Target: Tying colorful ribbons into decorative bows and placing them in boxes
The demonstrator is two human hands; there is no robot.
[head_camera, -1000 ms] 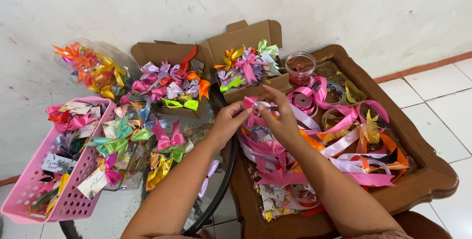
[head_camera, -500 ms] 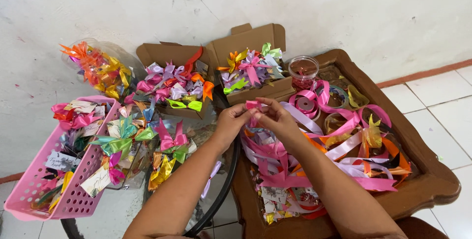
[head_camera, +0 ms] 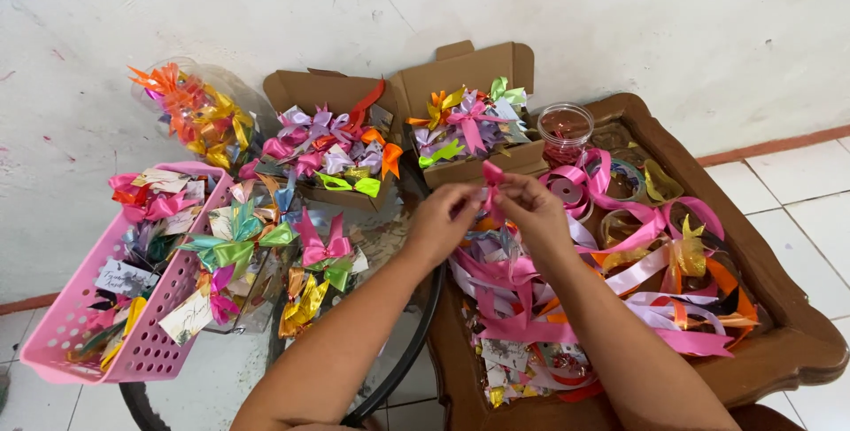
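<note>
Hands: two, a left hand (head_camera: 440, 218) and a right hand (head_camera: 534, 211), raised side by side over the near-left part of the wooden tray (head_camera: 801, 342).
Fingers: the fingertips of both hands are pinched onto one small pink ribbon piece (head_camera: 492, 176), held between them.
Pink ribbon piece: glossy, bright pink, folded into a small loop that sticks up above the fingertips; its lower part is hidden behind the fingers, so its full shape cannot be made out.
Cardboard boxes: two, open-lidded, beyond the tray against the wall; the left box (head_camera: 305, 94) and the right box (head_camera: 469, 68) are both full of finished bows in mixed colours.
Pink basket: one (head_camera: 62, 342), well left of the tray, holding bows and paper tags.
Clear bag: one (head_camera: 235, 99), far left of the tray, with orange and yellow bows.
Plastic cup: one (head_camera: 565, 130), clear, at the tray's far edge.
Tray contents: tangled loose ribbons, mostly pink, orange and white, too many to count; rolls of ribbon beneath are partly covered.
Cut off: both forearms leave the bottom edge.
</note>
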